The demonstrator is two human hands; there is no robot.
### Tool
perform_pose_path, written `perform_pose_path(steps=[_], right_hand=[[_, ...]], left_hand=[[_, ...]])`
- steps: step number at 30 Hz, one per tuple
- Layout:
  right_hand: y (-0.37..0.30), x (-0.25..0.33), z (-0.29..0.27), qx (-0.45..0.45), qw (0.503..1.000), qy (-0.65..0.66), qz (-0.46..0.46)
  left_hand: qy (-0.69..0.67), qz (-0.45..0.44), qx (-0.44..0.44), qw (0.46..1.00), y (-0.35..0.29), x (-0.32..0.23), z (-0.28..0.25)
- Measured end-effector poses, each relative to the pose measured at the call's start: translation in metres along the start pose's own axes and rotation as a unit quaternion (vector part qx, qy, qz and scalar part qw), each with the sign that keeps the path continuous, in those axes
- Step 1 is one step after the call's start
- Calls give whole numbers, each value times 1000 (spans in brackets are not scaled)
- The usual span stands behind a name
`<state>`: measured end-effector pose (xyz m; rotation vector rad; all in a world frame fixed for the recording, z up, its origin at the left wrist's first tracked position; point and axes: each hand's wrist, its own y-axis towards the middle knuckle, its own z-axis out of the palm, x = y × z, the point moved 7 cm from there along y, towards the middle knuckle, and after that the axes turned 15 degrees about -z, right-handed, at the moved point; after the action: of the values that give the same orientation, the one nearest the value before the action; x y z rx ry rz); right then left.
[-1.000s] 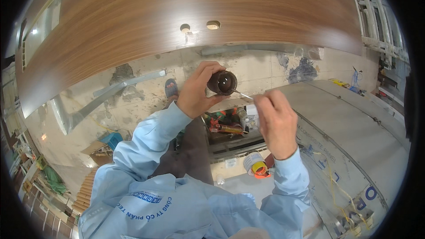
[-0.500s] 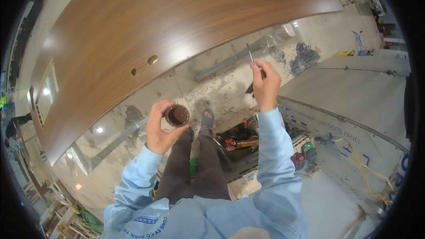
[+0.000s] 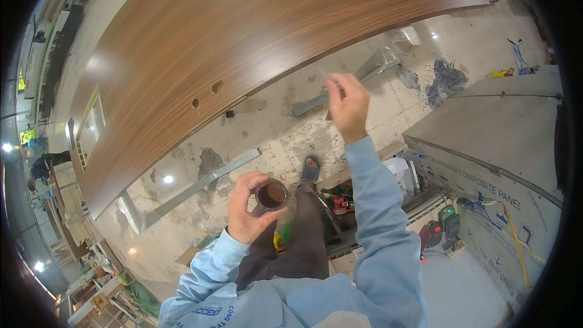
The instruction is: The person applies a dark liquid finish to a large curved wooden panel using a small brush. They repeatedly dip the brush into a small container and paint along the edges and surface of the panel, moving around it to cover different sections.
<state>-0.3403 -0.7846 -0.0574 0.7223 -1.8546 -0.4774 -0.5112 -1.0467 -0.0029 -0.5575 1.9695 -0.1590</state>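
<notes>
My left hand (image 3: 245,208) is curled around a small clear round cup (image 3: 272,194) with dark brown stuff in it, held at thigh height. Ahead and to the right of it, my right hand (image 3: 350,108) pinches a thin, light-coloured stick-like tool (image 3: 324,75). Motion blurs its tip, so its exact kind cannot be made out. Beyond both hands lies a large wood-grain door panel (image 3: 261,30), with two round holes near its closer edge. Neither hand touches the panel.
Metal strips (image 3: 203,183) lie on the stained floor below the panel. An open box of red and black tools (image 3: 343,205) sits by my foot. A panel-clad cabinet (image 3: 486,127) stands at right, with a green-lit device (image 3: 449,222) beside it.
My view has shifted left. The panel and floor appear further right in the picture. My right hand has moved left, nearer the panel's edge, while the cup stays in my left hand.
</notes>
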Motion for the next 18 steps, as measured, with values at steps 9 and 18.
perform_pose_path(steps=[9,18], right_hand=[[1,14,15,74,997,30,-6],[-22,59,63,76,996,0,43]], left_hand=[[-5,9,6,1000,-2,16,-10],[-38,4,-7,999,-13,38,-43]])
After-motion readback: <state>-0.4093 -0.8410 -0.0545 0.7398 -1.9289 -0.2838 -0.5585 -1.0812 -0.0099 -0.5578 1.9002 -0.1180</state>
